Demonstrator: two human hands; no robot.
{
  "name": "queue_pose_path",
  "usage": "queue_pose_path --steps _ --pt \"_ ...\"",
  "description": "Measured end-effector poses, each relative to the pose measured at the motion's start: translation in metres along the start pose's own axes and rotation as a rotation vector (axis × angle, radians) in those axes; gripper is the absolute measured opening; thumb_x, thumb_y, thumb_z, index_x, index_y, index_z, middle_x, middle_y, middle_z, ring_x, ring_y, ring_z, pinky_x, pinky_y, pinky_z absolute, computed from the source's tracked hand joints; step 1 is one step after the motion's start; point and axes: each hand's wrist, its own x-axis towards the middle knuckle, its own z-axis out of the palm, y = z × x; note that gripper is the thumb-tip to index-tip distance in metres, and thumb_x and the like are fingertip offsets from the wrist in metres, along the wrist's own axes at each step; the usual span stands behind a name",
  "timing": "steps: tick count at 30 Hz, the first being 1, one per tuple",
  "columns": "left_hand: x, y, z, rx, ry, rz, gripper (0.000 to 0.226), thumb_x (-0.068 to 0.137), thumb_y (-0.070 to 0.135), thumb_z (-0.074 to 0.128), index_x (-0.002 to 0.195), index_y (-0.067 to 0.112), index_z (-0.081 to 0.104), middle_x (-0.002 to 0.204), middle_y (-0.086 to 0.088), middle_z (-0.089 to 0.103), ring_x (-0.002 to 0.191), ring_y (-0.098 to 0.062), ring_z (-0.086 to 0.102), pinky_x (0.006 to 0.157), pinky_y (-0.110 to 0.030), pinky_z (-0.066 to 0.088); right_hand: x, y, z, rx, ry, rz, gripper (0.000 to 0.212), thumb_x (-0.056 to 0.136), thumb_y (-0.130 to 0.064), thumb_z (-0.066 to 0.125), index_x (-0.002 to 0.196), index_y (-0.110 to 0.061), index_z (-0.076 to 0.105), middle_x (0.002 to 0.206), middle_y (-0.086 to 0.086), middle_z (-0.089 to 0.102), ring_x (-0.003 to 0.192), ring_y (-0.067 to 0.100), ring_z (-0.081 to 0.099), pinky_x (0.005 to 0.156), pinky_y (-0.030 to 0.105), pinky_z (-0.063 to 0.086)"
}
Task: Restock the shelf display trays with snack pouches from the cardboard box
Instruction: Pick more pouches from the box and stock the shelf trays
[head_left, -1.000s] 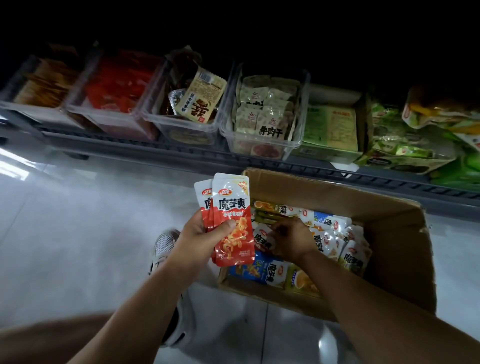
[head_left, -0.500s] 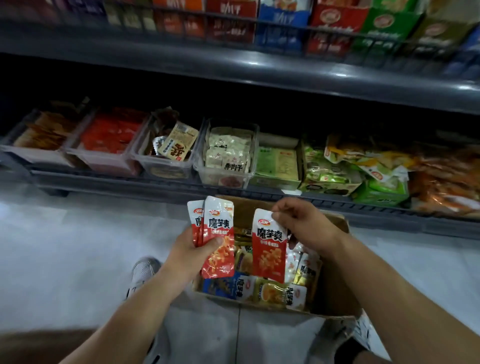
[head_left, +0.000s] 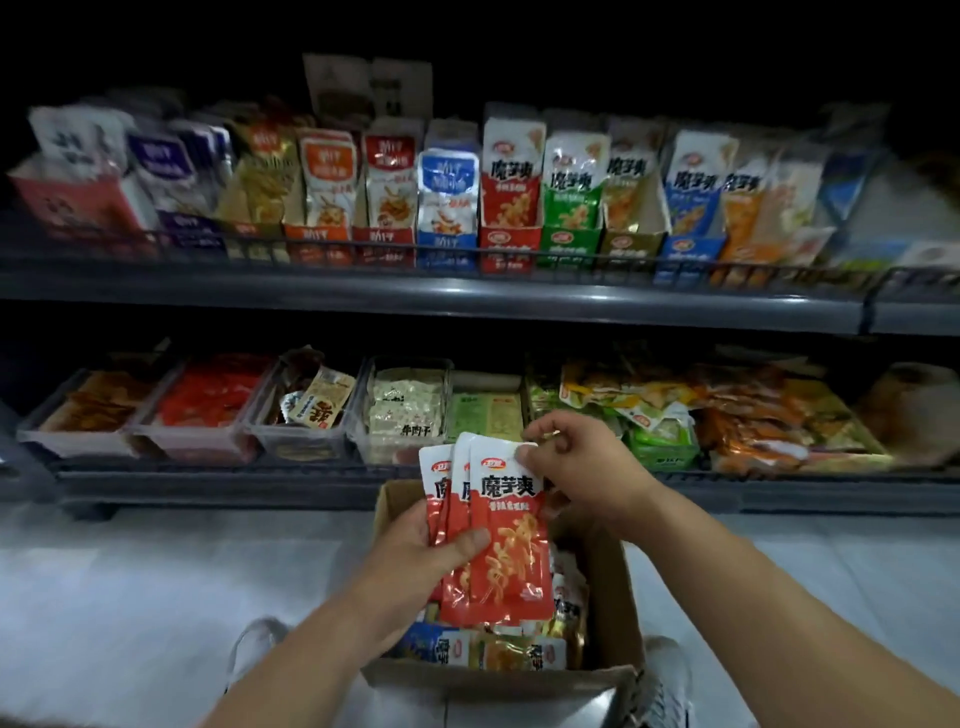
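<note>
Dim shop aisle, pale tiled floor (head_left: 130, 597) running beneath two dark shelves.

Right hand (head_left: 576, 467): thumb and forefinger are pinching the top right corner of the front one of the red pouches (head_left: 511, 545).

Left hand (head_left: 410, 551): thumb is pressing across the fronts, fingers are curling behind, gripping three red pouches fanned upright.

Cardboard box (head_left: 610, 587): sitting on the floor near the person, directly under the held pouches, and holding mixed pouches (head_left: 498, 652).

Lower shelf, far side: clear trays (head_left: 311, 431) are holding loose snacks.

Upper shelf (head_left: 415, 296): display cartons (head_left: 506, 244) are standing in a row, and a red one is showing matching pouches.
</note>
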Motion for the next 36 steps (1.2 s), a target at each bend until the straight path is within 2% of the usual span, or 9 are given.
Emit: queue_pose_path --steps 3,5,8,12,16,22,27,32,36 --pt "-0.003 0.016 0.006 -0.014 0.035 0.02 0.055 0.074 0.025 0.082 0.125 0.017 0.062 0.111 -0.009 0.078 0.104 -0.032 0.075 0.098 -0.058 0.055 -0.022 -0.01 -0.011 0.045 0.039 0.105 0.044 0.085 -0.034 0.079 0.119 -0.018 0.056 0.088 0.002 0.071 0.073 0.014 0.071 0.053 0.028 0.052" --pt "-0.006 0.028 0.013 0.003 0.024 0.046 0.05 0.079 0.028 0.079 0.125 0.019 0.062 0.111 -0.01 0.078 0.103 -0.033 0.075 0.097 -0.059 0.055 -0.038 -0.014 -0.017 0.043 -0.104 0.161 0.041 0.088 -0.039 0.074 0.117 -0.014 0.059 0.096 0.007 0.074 0.079 0.017 0.073 0.062 0.03 0.057" --pt "-0.008 0.046 0.032 0.067 -0.011 0.113 0.036 0.091 0.035 0.069 0.124 0.024 0.061 0.108 -0.009 0.078 0.1 -0.033 0.076 0.093 -0.058 0.057 -0.054 -0.018 -0.019 0.221 -0.255 0.194 0.024 0.098 -0.027 0.062 0.115 -0.011 0.062 0.099 0.01 0.076 0.088 0.023 0.074 0.083 0.04 0.06" --pt "-0.008 0.076 0.065 0.133 -0.021 0.187 0.02 0.102 0.039 0.053 0.122 0.038 0.053 0.108 -0.004 0.077 0.091 -0.022 0.078 0.075 -0.037 0.064 -0.046 -0.027 -0.017 0.462 -0.142 0.134 0.025 0.103 -0.014 0.053 0.124 -0.026 0.059 0.105 0.008 0.076 0.091 0.027 0.075 0.086 0.049 0.059" --pt "0.01 0.111 0.075 0.301 0.026 0.279 0.041 0.084 0.075 0.057 0.114 0.057 0.037 0.124 0.004 0.067 0.103 -0.019 0.074 0.089 -0.045 0.061 -0.028 -0.045 -0.031 0.474 -0.029 0.007 0.029 0.102 -0.011 0.054 0.128 -0.025 0.056 0.108 0.005 0.076 0.096 0.025 0.074 0.091 0.05 0.057" --pt "0.047 0.201 0.069 0.621 0.124 0.507 0.032 0.1 0.033 0.064 0.131 0.035 0.054 0.116 0.015 0.07 0.101 0.0 0.068 0.087 -0.028 0.06 0.026 -0.096 -0.061 0.369 0.148 -0.192 0.031 0.101 -0.016 0.057 0.127 -0.031 0.052 0.114 -0.004 0.071 0.101 0.014 0.071 0.09 0.042 0.059" --pt "0.078 0.27 0.057 0.889 0.268 0.639 0.039 0.101 0.029 0.062 0.139 0.027 0.052 0.124 0.004 0.069 0.114 -0.018 0.066 0.098 -0.044 0.056 0.081 -0.148 -0.068 0.308 0.239 -0.32 0.028 0.103 -0.015 0.052 0.129 -0.026 0.047 0.119 -0.002 0.064 0.104 0.013 0.064 0.088 0.036 0.056" --pt "0.108 0.309 0.053 0.912 0.409 0.715 0.037 0.105 0.02 0.056 0.141 0.022 0.048 0.131 -0.004 0.065 0.116 -0.026 0.063 0.089 -0.033 0.051 0.126 -0.192 -0.066 0.226 0.308 -0.409 0.026 0.104 -0.014 0.049 0.127 -0.022 0.043 0.12 0.002 0.062 0.108 0.021 0.063 0.091 0.042 0.055" --pt "0.129 0.312 0.049 1.004 0.467 0.719 0.042 0.102 0.02 0.058 0.142 0.018 0.044 0.128 -0.01 0.067 0.112 -0.03 0.065 0.093 -0.045 0.056 0.146 -0.194 -0.063 0.099 0.337 -0.465 0.024 0.105 -0.013 0.046 0.126 -0.021 0.039 0.115 0.0 0.06 0.1 0.016 0.061 0.077 0.028 0.052"
